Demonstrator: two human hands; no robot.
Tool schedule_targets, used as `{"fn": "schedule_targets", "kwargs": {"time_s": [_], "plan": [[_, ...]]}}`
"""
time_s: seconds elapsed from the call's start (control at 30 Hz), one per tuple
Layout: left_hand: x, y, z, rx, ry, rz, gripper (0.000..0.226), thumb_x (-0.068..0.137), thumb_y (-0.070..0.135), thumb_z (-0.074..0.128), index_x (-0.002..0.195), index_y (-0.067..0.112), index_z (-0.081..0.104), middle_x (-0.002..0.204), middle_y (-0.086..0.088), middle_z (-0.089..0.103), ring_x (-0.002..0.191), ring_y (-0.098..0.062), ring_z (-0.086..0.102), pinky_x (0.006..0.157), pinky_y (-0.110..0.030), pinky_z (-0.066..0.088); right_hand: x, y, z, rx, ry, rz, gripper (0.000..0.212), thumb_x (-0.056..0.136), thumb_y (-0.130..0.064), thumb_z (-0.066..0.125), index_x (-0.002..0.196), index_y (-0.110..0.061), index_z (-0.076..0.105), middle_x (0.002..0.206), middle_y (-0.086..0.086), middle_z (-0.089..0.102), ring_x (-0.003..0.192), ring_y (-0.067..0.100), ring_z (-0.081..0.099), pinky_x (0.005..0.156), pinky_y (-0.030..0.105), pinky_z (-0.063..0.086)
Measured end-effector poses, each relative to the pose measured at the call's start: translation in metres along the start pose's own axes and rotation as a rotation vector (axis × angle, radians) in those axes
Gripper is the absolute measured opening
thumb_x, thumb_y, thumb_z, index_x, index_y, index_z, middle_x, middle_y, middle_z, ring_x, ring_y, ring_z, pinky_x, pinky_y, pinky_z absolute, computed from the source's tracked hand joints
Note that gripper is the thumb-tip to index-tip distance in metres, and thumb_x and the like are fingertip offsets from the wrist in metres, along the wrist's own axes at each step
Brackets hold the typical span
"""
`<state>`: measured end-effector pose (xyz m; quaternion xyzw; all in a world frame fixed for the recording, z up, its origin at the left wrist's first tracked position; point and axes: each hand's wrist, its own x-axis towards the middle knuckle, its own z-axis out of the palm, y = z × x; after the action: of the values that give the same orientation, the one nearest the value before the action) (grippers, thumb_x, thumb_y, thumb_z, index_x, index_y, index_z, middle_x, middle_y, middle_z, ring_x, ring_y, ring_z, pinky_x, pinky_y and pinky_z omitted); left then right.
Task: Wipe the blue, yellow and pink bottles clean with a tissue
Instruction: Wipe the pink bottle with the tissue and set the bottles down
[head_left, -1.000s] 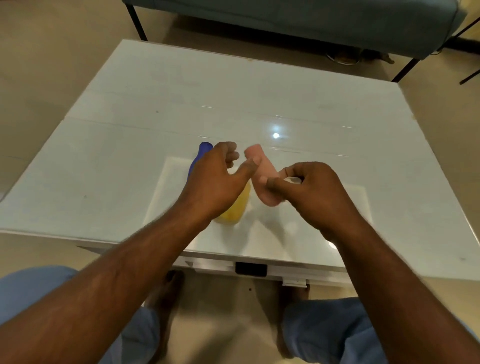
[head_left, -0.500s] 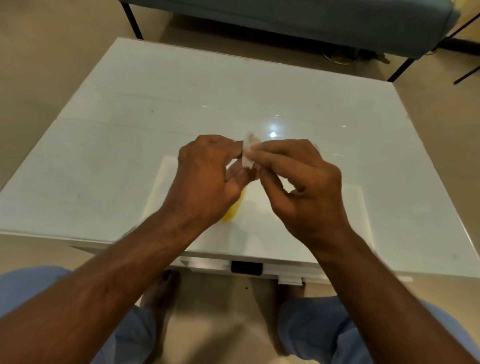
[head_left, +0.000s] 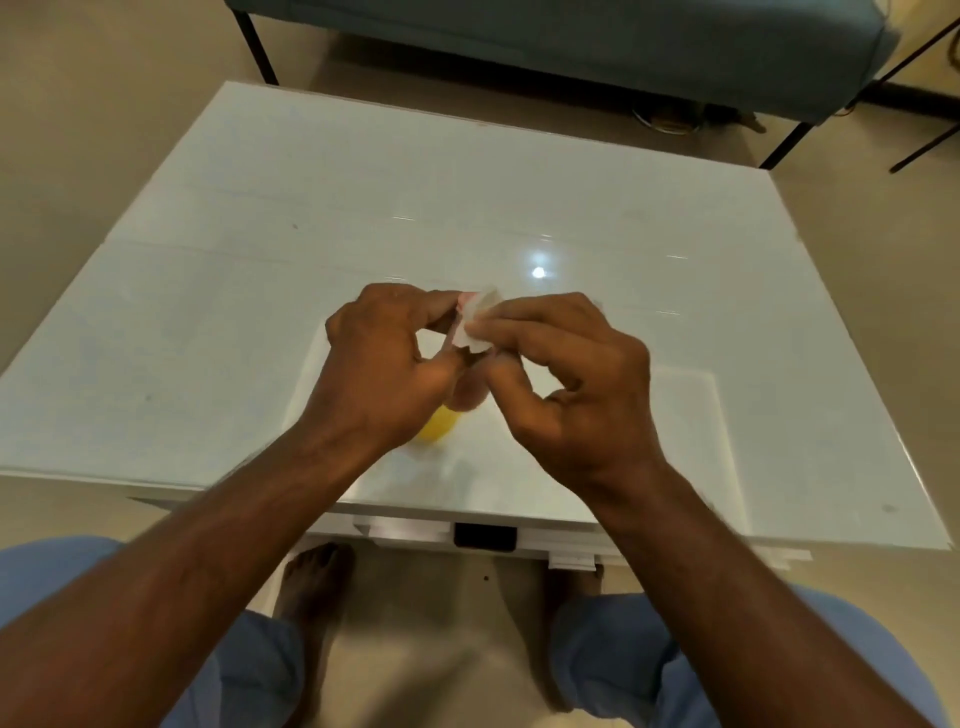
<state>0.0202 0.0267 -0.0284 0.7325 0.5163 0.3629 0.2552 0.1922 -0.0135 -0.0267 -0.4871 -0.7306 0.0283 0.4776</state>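
both hands meet: left hand (head_left: 387, 358) grips mostly hidden pink bottle (head_left: 466, 396), right hand (head_left: 566, 384) pinches tissue (head_left: 478, 319).

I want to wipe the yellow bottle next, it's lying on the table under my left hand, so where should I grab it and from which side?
Probably by the rounded yellow end, the only part showing below the left hand. Come from above and the near side, since both hands hover over its far part. The right hand holds the tissue, so the left would have to take it.
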Motion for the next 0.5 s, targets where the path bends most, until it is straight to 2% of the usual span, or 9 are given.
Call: {"fn": "schedule_targets", "kwargs": {"time_s": [0.07, 0.13, 0.23, 0.3, 0.37, 0.47, 0.5], "plan": [[0.004, -0.003, 0.005, -0.066, -0.024, -0.083, 0.039, 0.087, 0.066, 0.059, 0.112, 0.042, 0.076, 0.098, 0.023, 0.076, 0.099, 0.003, 0.068, 0.094, -0.046, 0.056, 0.002, 0.004, 0.002, -0.03, 0.021, 0.124, 0.018, 0.089, -0.002, 0.073, 0.103, -0.008, 0.083, 0.106, 0.005, 0.081, 0.099, 0.019, 0.074, 0.09, 0.029, 0.058], [0.007, -0.003, 0.015, -0.058, -0.063, -0.172, 0.046, 0.084, 0.07, 0.064, 0.115, 0.037, 0.075, 0.099, 0.02, 0.076, 0.097, 0.002, 0.069, 0.098, -0.045, 0.055, 0.009, 0.016, -0.004, -0.079, 0.004, 0.33, 0.02, 0.093, -0.005, 0.069, 0.107, -0.011, 0.082, 0.108, 0.002, 0.08, 0.099, 0.017, 0.074, 0.093, 0.037, 0.061], [0.006, -0.001, 0.034, 0.081, -0.12, -0.201, 0.052, 0.086, 0.066, 0.066, 0.126, 0.032, 0.066, 0.104, 0.011, 0.078, 0.105, -0.009, 0.069, 0.107, -0.043, 0.041, 0.013, 0.026, -0.013, -0.262, -0.249, 0.566, 0.025, 0.099, -0.008, 0.063, 0.115, -0.013, 0.081, 0.119, 0.004, 0.078, 0.11, 0.021, 0.073, 0.103, 0.037, 0.057], [0.008, 0.001, 0.047, 0.137, -0.147, -0.195, 0.052, 0.089, 0.065, 0.064, 0.128, 0.031, 0.061, 0.102, 0.009, 0.078, 0.112, -0.012, 0.065, 0.106, -0.042, 0.032, 0.009, 0.025, -0.014, -0.334, -0.396, 0.631, 0.029, 0.1, -0.005, 0.06, 0.121, -0.012, 0.079, 0.126, 0.008, 0.075, 0.12, 0.026, 0.069, 0.106, 0.036, 0.054], [0.01, 0.0, 0.059, 0.216, -0.169, -0.197, 0.05, 0.092, 0.066, 0.058, 0.128, 0.032, 0.059, 0.102, 0.008, 0.077, 0.117, -0.015, 0.062, 0.106, -0.044, 0.028, 0.005, 0.024, -0.013, -0.381, -0.524, 0.681, 0.035, 0.098, -0.003, 0.059, 0.128, -0.012, 0.075, 0.132, 0.01, 0.07, 0.125, 0.03, 0.065, 0.103, 0.035, 0.053], [0.01, 0.002, 0.072, 0.362, -0.231, -0.215, 0.048, 0.096, 0.064, 0.049, 0.132, 0.033, 0.056, 0.117, 0.005, 0.073, 0.134, -0.019, 0.05, 0.109, -0.046, 0.024, -0.001, 0.021, -0.014, -0.425, -0.696, 0.691, 0.026, 0.097, -0.007, 0.057, 0.118, -0.008, 0.072, 0.123, 0.017, 0.066, 0.117, 0.037, 0.064, 0.086, 0.035, 0.052], [0.01, 0.004, 0.074, 0.407, -0.258, -0.21, 0.047, 0.098, 0.062, 0.046, 0.134, 0.032, 0.055, 0.123, 0.005, 0.071, 0.141, -0.019, 0.042, 0.11, -0.047, 0.022, -0.002, 0.018, -0.014, -0.436, -0.743, 0.682, 0.023, 0.099, -0.01, 0.057, 0.117, -0.008, 0.071, 0.123, 0.018, 0.063, 0.115, 0.037, 0.063, 0.085, 0.036, 0.052]]}}
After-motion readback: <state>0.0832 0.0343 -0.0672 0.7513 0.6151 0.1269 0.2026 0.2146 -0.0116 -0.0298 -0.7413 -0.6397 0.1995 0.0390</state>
